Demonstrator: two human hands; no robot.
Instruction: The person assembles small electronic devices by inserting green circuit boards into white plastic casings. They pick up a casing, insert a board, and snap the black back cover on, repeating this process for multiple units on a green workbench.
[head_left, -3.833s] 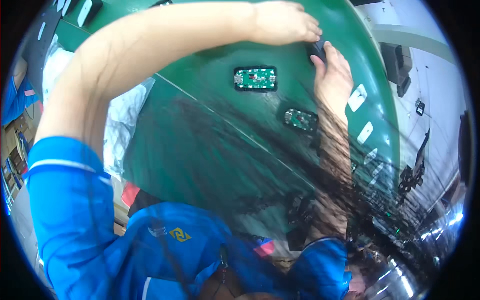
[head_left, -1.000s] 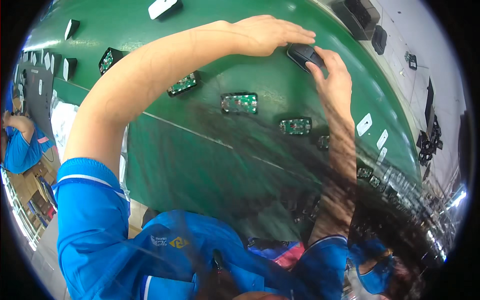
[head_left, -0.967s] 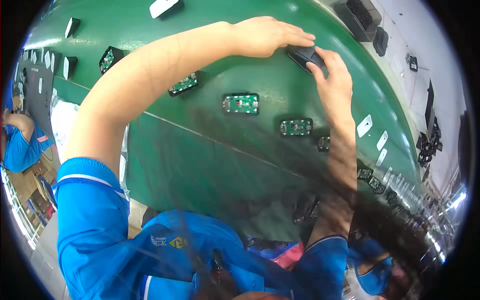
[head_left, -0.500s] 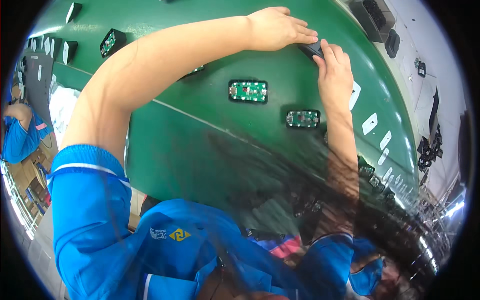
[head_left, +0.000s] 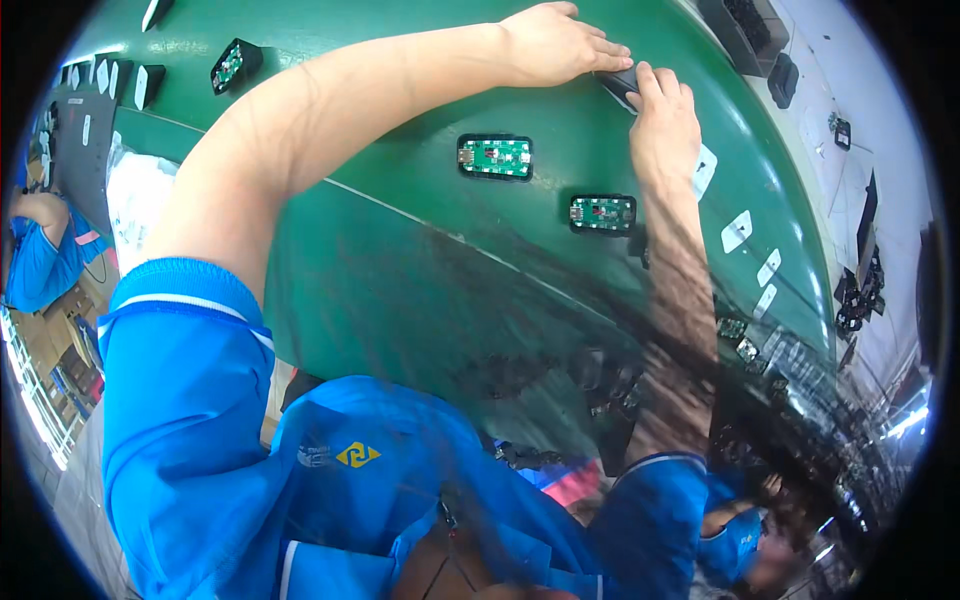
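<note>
Your free passage lies over the green counter (head_left: 400,150), between your left forearm (head_left: 330,120) and the first board unit (head_left: 496,157). A second board unit (head_left: 603,213) stands below and to the right; a gap separates the pair, but little room remains beside your right forearm (head_left: 680,270), which bars the white plates (head_left: 737,231) beyond. Between your left grip (head_left: 560,45) and right grip (head_left: 665,125), a dark case (head_left: 620,88) blocks the way. Dark strands (head_left: 760,430) obscure the lower right.

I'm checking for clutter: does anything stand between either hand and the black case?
Nothing visible: the left hand and right hand both appear to touch the black case directly. Two green circuit boards lie nearer the person's body.
</note>
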